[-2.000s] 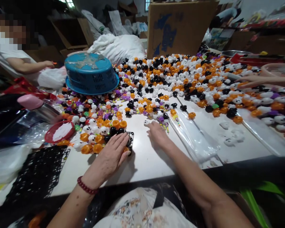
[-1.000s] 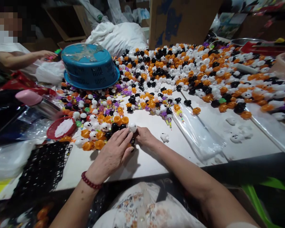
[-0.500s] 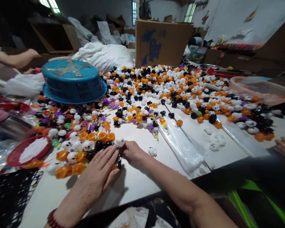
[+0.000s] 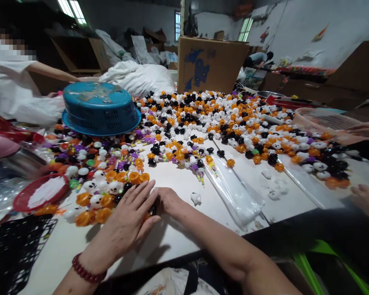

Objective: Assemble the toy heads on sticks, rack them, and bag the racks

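Your bench (image 4: 184,229) is moderately lit, its glossy plastic sleeves (image 4: 236,188) catching glare. Beyond the cardboard box (image 4: 209,63), daylight shows through barred windows. Left of it, you get deep shadow.

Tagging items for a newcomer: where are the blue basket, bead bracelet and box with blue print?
Blue basket (image 4: 98,118): head view, side wall.
Bead bracelet (image 4: 85,273): head view, lower beads.
Box with blue print (image 4: 220,65): head view, front face.

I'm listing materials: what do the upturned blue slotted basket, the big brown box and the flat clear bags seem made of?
Upturned blue slotted basket: probably moulded plastic, smooth and shiny.
Big brown box: likely cardboard, matte, with blue print.
Flat clear bags: apparently thin plastic film, glossy with bright creases.
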Available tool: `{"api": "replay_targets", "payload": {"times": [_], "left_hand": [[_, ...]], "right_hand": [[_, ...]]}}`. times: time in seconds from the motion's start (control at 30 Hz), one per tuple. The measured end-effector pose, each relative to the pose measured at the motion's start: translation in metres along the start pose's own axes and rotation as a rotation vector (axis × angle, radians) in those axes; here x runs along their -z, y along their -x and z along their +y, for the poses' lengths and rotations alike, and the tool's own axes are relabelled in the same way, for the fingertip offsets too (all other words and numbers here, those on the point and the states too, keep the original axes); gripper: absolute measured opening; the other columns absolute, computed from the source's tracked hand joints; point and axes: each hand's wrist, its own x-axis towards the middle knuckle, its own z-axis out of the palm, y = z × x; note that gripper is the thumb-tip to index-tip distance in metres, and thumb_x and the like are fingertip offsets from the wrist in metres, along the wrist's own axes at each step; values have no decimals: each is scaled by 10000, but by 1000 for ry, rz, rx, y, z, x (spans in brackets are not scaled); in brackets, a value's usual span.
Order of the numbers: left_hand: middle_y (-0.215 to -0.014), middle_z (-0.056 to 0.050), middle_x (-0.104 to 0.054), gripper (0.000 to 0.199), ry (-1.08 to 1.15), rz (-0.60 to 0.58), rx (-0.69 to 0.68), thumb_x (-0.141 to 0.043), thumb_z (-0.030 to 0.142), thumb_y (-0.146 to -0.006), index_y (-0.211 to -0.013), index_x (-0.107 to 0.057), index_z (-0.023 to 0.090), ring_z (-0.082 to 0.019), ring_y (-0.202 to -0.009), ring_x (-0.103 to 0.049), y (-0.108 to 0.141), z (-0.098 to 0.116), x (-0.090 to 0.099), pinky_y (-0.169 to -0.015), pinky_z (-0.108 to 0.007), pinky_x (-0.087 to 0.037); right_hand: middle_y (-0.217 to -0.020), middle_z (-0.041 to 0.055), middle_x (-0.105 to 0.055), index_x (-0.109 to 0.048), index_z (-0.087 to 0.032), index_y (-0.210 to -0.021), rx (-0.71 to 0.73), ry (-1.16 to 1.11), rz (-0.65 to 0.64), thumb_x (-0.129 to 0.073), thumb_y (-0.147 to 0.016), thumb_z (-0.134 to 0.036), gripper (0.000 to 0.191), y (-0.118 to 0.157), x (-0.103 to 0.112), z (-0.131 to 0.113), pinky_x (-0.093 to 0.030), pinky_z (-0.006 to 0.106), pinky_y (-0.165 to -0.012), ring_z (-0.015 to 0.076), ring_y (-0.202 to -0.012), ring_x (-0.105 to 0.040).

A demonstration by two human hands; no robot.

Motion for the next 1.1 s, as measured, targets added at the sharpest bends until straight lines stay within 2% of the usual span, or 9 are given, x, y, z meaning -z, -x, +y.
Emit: {"api": "replay_targets", "payload": {"times": [0.07, 0.13, 0.27, 0.37, 0.47, 0.63, 0.77, 0.9, 1.1], "left_hand": [[-1563, -118, -398, 604, -26, -40, 9, -482, 467, -965, -1497, -392, 197, -298, -1441, -378, -2, -2, -3, -1173, -498, -347], [-1548, -118, -422, 599, -31, -76, 39, -469, 484, -969, -1487, -415, 187, -287, -1434, -392, -3, -4, -7, -1178, -487, -339], [-1534, -124, -442, 591, -11, -96, 66, -447, 500, -978, -1477, -434, 185, -263, -1424, -412, -2, -4, -13, -1193, -456, -318], [-1526, -143, -448, 581, -20, -78, 62, -426, 498, -984, -1456, -461, 160, -267, -1420, -417, -2, -3, -14, -1189, -455, -321], [-1529, -151, -441, 587, -21, -72, 71, -414, 496, -988, -1462, -451, 151, -274, -1425, -409, -2, -1, -15, -1187, -463, -324], [-1553, -144, -407, 600, -6, -83, 83, -417, 478, -994, -1503, -383, 163, -263, -1446, -376, 1, 1, -13, -1198, -461, -312], [-1552, -155, -406, 619, -7, -80, 74, -432, 477, -989, -1513, -354, 156, -273, -1446, -376, 2, 3, -9, -1187, -482, -333], [-1562, -156, -388, 611, -15, -129, 75, -409, 475, -999, -1509, -356, 142, -267, -1462, -346, 2, 5, -5, -1201, -489, -304], [-1593, -154, -327, 607, 38, -189, 92, -362, 454, -1015, -1527, -320, 131, -253, -1492, -282, 3, 5, -2, -1228, -484, -240]], "right_hand": [[-788, 9, -680, -691, -161, -856, -18, 55, -4, -641, -817, -162, 63, 5, 4, 2, -402, 220, -611, 159, -716, -588], [-941, 47, -695, -684, -166, -989, -72, 120, 99, -654, -848, -196, 147, 16, 19, 8, -448, 237, -712, 176, -825, -619], [-1130, 132, -633, -622, -146, -1125, -393, 390, 353, -595, -940, -296, 240, 38, 70, 37, -477, 306, -806, 214, -926, -627], [-1161, 171, -601, -621, -111, -1138, -594, 550, 382, -652, -899, -299, 305, 42, 100, 63, -478, 328, -814, 254, -965, -629], [-1135, 192, -617, -660, -73, -1093, -640, 521, 366, -675, -861, -258, 297, 39, 110, 77, -463, 333, -826, 273, -977, -632], [-998, 112, -677, -723, -144, -945, -578, 367, 421, -527, -920, -255, 226, 40, 108, 68, -449, 289, -767, 212, -901, -635], [-790, 24, -678, -700, -181, -831, -436, -48, 438, -505, -902, -337, 259, 46, 96, 46, -439, 250, -638, 158, -708, -605], [-783, 19, -673, -635, -174, -830, -366, -568, 352, -551, -858, -400, 242, 41, 66, 25, -435, 231, -550, 108, -567, -538], [-749, 9, -643, -650, -158, -883, -341, -791, 316, -689, -731, -365, 259, 13, 17, 17, -446, 252, -609, 124, -642, -531]]}}
